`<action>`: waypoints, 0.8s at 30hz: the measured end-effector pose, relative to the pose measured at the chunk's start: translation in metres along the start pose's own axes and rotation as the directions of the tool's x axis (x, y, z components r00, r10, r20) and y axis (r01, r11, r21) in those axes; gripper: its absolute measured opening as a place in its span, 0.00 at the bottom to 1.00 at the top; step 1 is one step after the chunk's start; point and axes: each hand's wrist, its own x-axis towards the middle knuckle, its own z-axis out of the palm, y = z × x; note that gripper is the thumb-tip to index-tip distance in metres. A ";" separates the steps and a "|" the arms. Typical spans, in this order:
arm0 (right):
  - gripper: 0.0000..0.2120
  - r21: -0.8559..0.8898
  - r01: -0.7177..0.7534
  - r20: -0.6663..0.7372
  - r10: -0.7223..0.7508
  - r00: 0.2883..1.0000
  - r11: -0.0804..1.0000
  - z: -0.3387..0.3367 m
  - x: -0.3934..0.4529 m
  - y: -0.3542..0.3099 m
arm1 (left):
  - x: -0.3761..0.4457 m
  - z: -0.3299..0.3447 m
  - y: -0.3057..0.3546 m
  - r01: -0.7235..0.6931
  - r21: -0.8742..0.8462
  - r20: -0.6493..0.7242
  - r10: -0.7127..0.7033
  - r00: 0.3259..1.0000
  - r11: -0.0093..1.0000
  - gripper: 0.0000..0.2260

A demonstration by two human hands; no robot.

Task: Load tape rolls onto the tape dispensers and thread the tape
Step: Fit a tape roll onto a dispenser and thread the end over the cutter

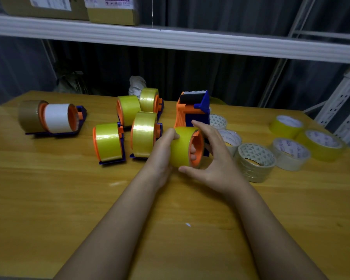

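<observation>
A yellow tape roll sits on the orange wheel of an orange and blue tape dispenser at the table's middle. My left hand grips the roll from its left side, and fingertips show through the orange hub. My right hand cups the roll's right end, its thumb under the roll and its fingers curved over the top. The dispenser's black roller and toothed blade point up at the back.
Several loaded dispensers with yellow rolls stand to the left. A dispenser with a white roll and a brown roll lies at far left. Several loose rolls lie at right on the wooden table. A white shelf runs overhead.
</observation>
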 end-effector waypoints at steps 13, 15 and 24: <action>0.35 0.051 -0.073 -0.079 0.077 0.994 0.996 0.003 0.000 0.005 | -0.007 0.004 -0.001 -0.046 0.029 0.051 0.045 0.998 0.999 0.13; 0.33 0.145 -0.122 -0.108 0.138 0.985 0.982 0.005 0.001 0.005 | -0.008 0.004 -0.002 -0.128 0.070 0.050 0.125 0.991 0.989 0.12; 0.39 0.265 -0.162 0.055 0.153 0.987 0.951 0.005 0.001 0.008 | -0.005 0.005 -0.001 -0.100 0.102 0.007 0.100 0.995 0.990 0.13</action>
